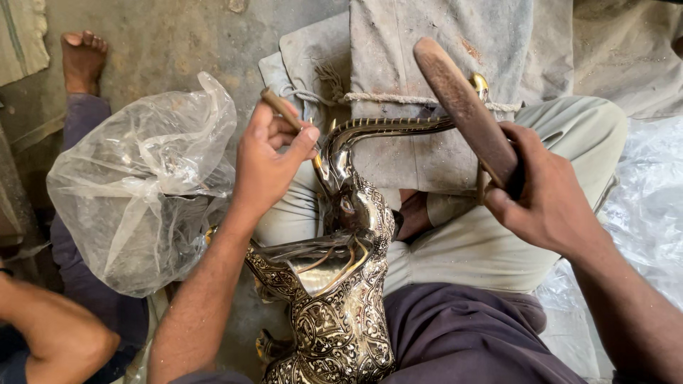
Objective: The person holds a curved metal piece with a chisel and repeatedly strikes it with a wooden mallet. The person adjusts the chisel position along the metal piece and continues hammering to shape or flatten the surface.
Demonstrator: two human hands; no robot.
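Left hand pins chisel — right hand grips mallet.

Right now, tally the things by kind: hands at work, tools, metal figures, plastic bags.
Hands: 2, left hand and right hand
Tools: 2, punch and wooden mallet
Metal figures: 1, engraved elephant
Plastic bags: 1, clear bag
Total: 6

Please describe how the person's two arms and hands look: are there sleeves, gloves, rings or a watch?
Both forearms are bare as far as the picture shows; no sleeve reaches into view. The left hand and the right hand wear no gloves. No ring, watch or bracelet shows on either wrist or on the visible fingers. The nails look short.
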